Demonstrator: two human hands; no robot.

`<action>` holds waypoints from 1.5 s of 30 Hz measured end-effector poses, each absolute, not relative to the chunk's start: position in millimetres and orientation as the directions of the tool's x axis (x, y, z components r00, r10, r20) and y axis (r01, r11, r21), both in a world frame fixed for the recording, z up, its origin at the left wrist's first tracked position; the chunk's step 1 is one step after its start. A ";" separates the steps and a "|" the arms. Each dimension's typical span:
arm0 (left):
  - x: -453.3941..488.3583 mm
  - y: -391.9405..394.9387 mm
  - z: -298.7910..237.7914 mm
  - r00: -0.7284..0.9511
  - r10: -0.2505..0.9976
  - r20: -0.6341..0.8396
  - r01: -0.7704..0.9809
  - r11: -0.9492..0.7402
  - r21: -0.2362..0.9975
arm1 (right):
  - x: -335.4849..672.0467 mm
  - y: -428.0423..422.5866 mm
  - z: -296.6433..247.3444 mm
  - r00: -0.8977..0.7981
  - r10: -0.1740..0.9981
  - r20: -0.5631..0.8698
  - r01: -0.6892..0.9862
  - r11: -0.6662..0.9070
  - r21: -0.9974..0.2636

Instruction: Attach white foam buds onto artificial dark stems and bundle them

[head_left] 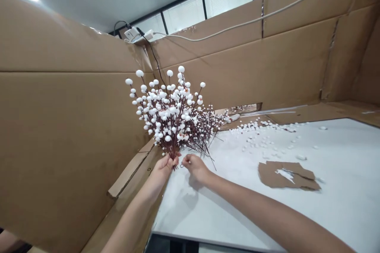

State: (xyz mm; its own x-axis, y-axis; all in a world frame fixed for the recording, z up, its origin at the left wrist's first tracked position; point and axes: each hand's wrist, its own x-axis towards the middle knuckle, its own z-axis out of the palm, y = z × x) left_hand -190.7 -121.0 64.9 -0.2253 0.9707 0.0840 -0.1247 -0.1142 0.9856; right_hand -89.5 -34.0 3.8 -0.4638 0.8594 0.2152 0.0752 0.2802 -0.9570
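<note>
Left hand [162, 168] clenched around the lower stems of a bunch of artificial white-berry sprays [173, 120], which stands upright at frame center. Right hand [196, 168] sits just beside it, wrist bent, fingers drawn together above the white surface [208, 213]; any grasp there cannot be determined. Loose white berries [261, 136] and torn cardboard [286, 176] lie right of center
</note>
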 end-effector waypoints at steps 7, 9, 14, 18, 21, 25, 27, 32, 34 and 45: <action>-108.6 -119.8 37.0 -0.242 0.967 0.079 -0.270 -0.145 0.952 | 6.3 -64.9 25.3 -0.310 0.925 0.220 0.115 0.266 -0.957; -81.9 -121.9 36.6 -0.218 0.973 0.070 -0.317 -0.139 0.938 | 23.0 -75.6 32.2 -0.242 0.931 0.273 0.130 0.311 -0.942; -45.3 -132.3 40.7 -0.181 0.983 0.035 -0.400 -0.106 0.911 | 48.4 -87.4 34.2 -0.083 0.932 0.353 0.213 0.362 -0.907; -34.0 -137.7 45.3 -0.191 0.981 -0.009 -0.468 -0.084 0.880 | 58.4 -91.2 30.2 -0.064 0.918 0.391 0.230 0.395 -0.889; -29.2 -137.2 46.2 -0.173 0.985 -0.018 -0.494 -0.071 0.866 | 60.4 -94.4 28.2 -0.068 0.921 0.384 0.212 0.389 -0.897; -28.8 -134.2 42.0 -0.142 0.990 -0.024 -0.536 -0.057 0.842 | 61.4 -91.7 25.3 -0.134 0.947 0.291 0.133 0.308 -0.942; -31.1 -133.5 40.6 -0.121 0.992 -0.033 -0.550 -0.040 0.834 | 64.7 -88.6 26.5 -0.248 0.945 0.212 0.068 0.235 -0.970; -39.2 -136.6 47.3 0.033 0.994 -0.102 -0.602 0.101 0.792 | 84.2 -91.7 42.6 -0.480 0.875 0.069 -0.028 0.063 -0.998; -40.5 -139.3 51.9 0.090 0.988 -0.128 -0.622 0.156 0.768 | 91.8 -97.0 48.0 -0.510 0.859 0.042 -0.036 0.027 -0.999; -29.5 -140.2 57.7 0.109 0.994 -0.017 -0.590 0.078 0.804 | 85.5 -114.8 30.1 -0.261 0.933 0.248 -0.202 0.198 -0.959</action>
